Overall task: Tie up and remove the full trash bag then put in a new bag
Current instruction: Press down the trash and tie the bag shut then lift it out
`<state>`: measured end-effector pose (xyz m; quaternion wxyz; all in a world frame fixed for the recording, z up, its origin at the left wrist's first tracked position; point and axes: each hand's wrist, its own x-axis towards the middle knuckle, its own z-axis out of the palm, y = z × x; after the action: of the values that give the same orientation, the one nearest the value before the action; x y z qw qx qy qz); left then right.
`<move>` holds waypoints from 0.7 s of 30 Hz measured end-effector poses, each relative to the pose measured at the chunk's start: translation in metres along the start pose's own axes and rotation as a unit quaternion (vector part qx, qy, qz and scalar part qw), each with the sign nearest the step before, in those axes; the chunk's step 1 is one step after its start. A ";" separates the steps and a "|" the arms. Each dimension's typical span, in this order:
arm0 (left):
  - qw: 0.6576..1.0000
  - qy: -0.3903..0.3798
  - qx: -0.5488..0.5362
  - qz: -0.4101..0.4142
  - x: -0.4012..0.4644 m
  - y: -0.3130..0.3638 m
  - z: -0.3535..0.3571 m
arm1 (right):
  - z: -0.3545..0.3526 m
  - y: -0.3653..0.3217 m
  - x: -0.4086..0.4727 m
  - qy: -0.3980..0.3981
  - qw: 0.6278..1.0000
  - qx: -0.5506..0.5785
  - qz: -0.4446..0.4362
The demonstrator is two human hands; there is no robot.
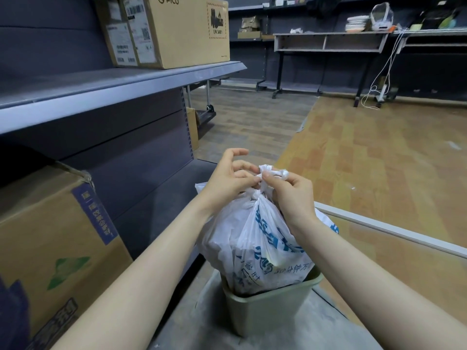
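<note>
Presently listed: one white thin-plastic trash bag with blue printed lettering, bulging and full, its neck gathered into a tight twist with a knot forming at the top and two crumpled handle ends standing above it. Contents are hidden behind the film — only dark shapes show through.

Container: one pale green rectangular plastic waste bin, upright on a dusty grey floor ledge. The bag sits in it, its lower part inside the rim, the upper bulk rising well above.

Grip: left hand at the left of the knot, thumb and forefinger pinching the twisted plastic, remaining fingers curled loosely and lifted. Right hand at the right of the knot, fingers curled round the bunched handle end, thumb pressed on top. The knot lies between the two hands, touching both; the bag's body hangs directly below them.

Surroundings: grey metal shelving to the left, bearing a brown cardboard carton marked PICO; a second brown cardboard box with a blue label on the lower shelf, beside the left forearm.
</note>
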<state>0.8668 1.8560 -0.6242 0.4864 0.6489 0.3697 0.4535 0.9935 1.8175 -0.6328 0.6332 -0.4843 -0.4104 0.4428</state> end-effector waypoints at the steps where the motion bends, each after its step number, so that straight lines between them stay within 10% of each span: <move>1: 1.000 0.006 0.002 0.006 0.001 -0.001 0.000 | 0.001 -0.001 0.000 -0.007 1.000 -0.004 -0.006; 7: 0.996 0.012 0.074 0.057 0.001 -0.001 0.005 | 0.004 -0.001 -0.002 0.002 0.997 -0.052 -0.050; 13: 0.992 -0.005 -0.099 -0.082 0.000 0.003 -0.009 | -0.003 0.001 0.001 -0.118 0.991 -0.039 -0.042; 21: 0.988 0.062 -0.096 -0.100 0.006 0.007 0.000 | -0.012 -0.009 0.012 -0.218 0.921 -0.288 -0.146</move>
<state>0.8693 1.8592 -0.6158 0.5658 0.5290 0.4171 0.4754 1.0097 1.8244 -0.6251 0.4185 -0.4717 -0.7147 0.3026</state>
